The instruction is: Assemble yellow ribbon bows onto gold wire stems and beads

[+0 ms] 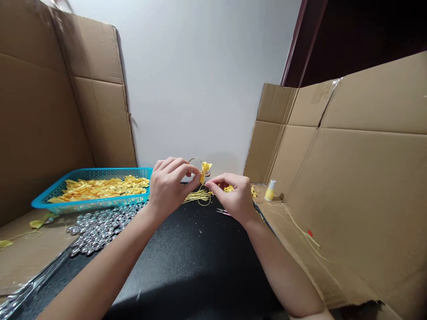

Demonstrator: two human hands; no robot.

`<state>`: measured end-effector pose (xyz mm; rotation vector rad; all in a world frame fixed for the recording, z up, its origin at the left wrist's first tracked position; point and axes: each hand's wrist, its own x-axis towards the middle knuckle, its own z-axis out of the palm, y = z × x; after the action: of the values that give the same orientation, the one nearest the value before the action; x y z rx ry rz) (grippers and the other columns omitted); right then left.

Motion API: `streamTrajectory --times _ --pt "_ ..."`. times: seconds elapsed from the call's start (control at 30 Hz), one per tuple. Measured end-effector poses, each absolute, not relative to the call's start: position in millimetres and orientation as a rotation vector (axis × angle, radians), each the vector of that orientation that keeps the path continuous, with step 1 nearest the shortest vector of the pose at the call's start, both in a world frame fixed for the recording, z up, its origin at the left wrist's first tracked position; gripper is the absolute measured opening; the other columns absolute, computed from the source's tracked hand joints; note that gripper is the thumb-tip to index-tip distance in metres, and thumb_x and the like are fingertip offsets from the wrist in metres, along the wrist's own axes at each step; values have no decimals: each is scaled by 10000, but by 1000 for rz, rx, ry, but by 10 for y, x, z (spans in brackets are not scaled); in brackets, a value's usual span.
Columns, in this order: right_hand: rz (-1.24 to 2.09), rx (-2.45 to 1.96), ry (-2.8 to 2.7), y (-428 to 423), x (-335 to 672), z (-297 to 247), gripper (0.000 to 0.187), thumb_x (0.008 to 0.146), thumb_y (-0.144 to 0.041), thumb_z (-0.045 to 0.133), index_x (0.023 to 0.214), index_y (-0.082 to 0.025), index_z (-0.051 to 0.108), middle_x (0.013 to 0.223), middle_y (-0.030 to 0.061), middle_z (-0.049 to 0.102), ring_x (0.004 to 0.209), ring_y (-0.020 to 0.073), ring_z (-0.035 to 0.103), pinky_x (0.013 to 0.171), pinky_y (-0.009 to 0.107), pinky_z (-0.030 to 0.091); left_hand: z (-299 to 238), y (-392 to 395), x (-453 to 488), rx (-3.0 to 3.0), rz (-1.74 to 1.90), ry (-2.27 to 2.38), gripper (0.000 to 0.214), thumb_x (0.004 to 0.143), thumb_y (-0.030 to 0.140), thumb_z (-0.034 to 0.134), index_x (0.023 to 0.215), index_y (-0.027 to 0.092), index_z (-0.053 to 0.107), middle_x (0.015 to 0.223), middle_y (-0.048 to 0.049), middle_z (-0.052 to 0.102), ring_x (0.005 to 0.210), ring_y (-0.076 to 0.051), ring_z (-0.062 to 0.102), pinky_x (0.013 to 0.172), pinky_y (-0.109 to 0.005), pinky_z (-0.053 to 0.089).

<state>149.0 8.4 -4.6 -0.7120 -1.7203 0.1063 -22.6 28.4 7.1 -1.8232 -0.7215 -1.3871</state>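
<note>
My left hand (168,186) pinches a small yellow ribbon bow (204,171) with a thin gold cord loop above it. My right hand (233,195) is closed in a pinch just below the bow, fingertips on the gold cord. Under both hands lies a bundle of gold cords (197,196) on the black table surface (187,258). Small scissors (223,212) rest on the table just below my right hand.
A blue basket (50,195) of yellow ribbon pieces stands at the left, with a heap of silver bells (96,226) in front of it. A spool of yellow thread (270,190) stands at the right. Cardboard walls (360,178) enclose both sides.
</note>
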Motion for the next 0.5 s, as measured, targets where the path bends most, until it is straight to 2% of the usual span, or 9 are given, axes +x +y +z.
streamTrajectory --times 0.27,0.5 --pt "107 -793 -1787 71 1479 -42 198 849 -247 538 664 -190 581 552 -34 508 507 91 436 534 247 375 51 262 -173 -1796 -1481 -743 126 784 199 670 693 220 586 612 26 601 638 -156 552 628 -308 389" --pt "97 -745 -1796 84 1452 -61 183 873 -257 516 712 -200 581 653 -7 577 554 103 470 565 253 392 114 125 -162 -1861 -1599 -769 57 778 187 674 788 212 623 743 -3 659 686 -152 565 665 -305 460"
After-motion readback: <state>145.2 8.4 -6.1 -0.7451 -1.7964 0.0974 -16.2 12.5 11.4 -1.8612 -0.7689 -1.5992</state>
